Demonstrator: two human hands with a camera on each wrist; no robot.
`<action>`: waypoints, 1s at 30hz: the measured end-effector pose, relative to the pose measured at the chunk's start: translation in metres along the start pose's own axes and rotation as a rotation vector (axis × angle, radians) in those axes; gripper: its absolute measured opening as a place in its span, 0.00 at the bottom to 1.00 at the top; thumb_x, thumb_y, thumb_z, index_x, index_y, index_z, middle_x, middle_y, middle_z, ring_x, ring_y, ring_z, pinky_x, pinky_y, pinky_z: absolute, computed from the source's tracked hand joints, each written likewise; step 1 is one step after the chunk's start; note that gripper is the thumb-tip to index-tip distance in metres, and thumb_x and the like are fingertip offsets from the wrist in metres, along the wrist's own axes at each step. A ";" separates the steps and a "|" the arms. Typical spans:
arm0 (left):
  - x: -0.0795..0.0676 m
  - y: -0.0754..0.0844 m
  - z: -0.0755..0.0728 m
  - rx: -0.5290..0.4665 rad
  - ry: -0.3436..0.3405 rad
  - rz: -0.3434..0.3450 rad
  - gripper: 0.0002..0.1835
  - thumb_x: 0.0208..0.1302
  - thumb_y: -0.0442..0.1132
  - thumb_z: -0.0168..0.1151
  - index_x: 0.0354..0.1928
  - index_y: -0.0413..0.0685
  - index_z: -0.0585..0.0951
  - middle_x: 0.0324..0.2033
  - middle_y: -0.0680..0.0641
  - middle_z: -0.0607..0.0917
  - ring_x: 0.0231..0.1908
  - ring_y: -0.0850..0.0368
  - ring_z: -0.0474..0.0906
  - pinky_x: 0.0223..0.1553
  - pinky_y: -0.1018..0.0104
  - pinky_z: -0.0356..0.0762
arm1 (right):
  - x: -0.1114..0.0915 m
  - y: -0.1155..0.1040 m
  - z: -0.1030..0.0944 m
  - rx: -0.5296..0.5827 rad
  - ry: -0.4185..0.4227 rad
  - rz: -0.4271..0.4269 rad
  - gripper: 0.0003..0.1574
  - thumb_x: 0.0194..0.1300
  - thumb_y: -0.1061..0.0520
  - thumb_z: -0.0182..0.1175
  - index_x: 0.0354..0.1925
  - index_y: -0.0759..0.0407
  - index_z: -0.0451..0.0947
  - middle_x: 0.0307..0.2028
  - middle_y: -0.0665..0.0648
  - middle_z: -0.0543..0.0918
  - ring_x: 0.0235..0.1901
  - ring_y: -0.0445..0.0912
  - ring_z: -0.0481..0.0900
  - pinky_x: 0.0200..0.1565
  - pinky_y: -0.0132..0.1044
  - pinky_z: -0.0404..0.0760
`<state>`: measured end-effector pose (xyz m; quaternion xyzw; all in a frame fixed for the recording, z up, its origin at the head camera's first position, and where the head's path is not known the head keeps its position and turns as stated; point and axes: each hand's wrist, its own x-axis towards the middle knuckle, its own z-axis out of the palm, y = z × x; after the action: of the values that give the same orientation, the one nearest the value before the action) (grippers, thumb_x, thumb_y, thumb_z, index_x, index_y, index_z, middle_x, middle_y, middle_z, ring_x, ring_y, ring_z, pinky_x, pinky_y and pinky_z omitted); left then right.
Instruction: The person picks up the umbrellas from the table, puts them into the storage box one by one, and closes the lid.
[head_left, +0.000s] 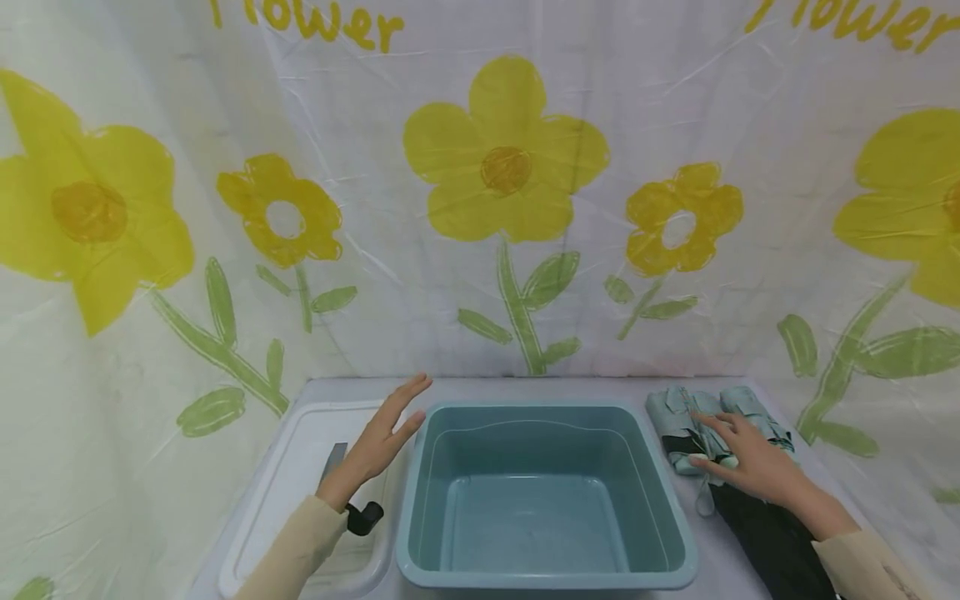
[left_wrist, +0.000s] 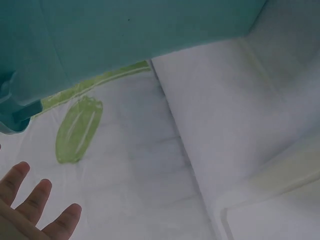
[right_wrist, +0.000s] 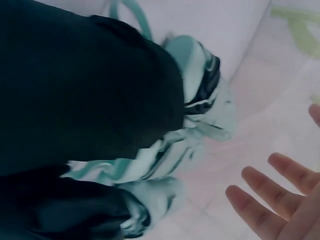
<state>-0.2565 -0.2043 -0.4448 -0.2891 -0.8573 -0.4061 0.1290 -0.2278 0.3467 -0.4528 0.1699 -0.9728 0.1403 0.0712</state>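
A blue-green plastic basin (head_left: 547, 579) stands in the middle of the table with nothing inside. My left hand (head_left: 381, 437) hovers by its left rim, fingers extended and holding nothing; in the left wrist view its fingertips (left_wrist: 37, 200) are apart from the basin wall (left_wrist: 130, 30). On the right, my right hand (head_left: 757, 468) is spread over rolled pale-teal and black fabric bundles (head_left: 671, 417) and dark cloth (head_left: 765, 533). Apart from the bundles (right_wrist: 175, 155), its fingers (right_wrist: 260, 205) show in the right wrist view. Contact with the fabric is unclear in the head view.
A white, shallow, rounded-edge lid or tray (head_left: 281, 479) lies left of the basin, partly under my left arm. Behind the table hangs a white curtain (head_left: 390, 292) printed with yellow flowers.
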 end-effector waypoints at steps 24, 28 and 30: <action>-0.024 0.004 0.021 -0.100 -0.051 -0.060 0.28 0.67 0.42 0.52 0.68 0.60 0.61 0.70 0.50 0.57 0.69 0.45 0.51 0.58 0.33 0.55 | -0.059 0.014 0.026 0.045 -0.091 0.141 0.43 0.52 0.36 0.64 0.60 0.56 0.66 0.53 0.74 0.66 0.44 0.71 0.72 0.31 0.60 0.72; -0.026 0.004 0.022 -0.123 -0.057 -0.047 0.27 0.68 0.41 0.51 0.68 0.61 0.61 0.70 0.50 0.57 0.69 0.45 0.52 0.58 0.36 0.58 | -0.065 0.013 0.029 0.064 -0.092 0.128 0.43 0.52 0.37 0.64 0.60 0.56 0.66 0.52 0.72 0.66 0.43 0.68 0.74 0.30 0.57 0.73; -0.026 0.004 0.023 -0.129 -0.065 -0.035 0.27 0.68 0.38 0.50 0.68 0.58 0.61 0.70 0.48 0.56 0.69 0.45 0.53 0.58 0.37 0.59 | -0.068 0.013 0.032 0.066 -0.092 0.123 0.42 0.52 0.37 0.65 0.60 0.54 0.67 0.52 0.72 0.66 0.42 0.66 0.74 0.29 0.55 0.74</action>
<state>-0.2333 -0.1952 -0.4689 -0.2946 -0.8379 -0.4532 0.0752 -0.1717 0.3701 -0.4987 0.1185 -0.9785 0.1685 0.0120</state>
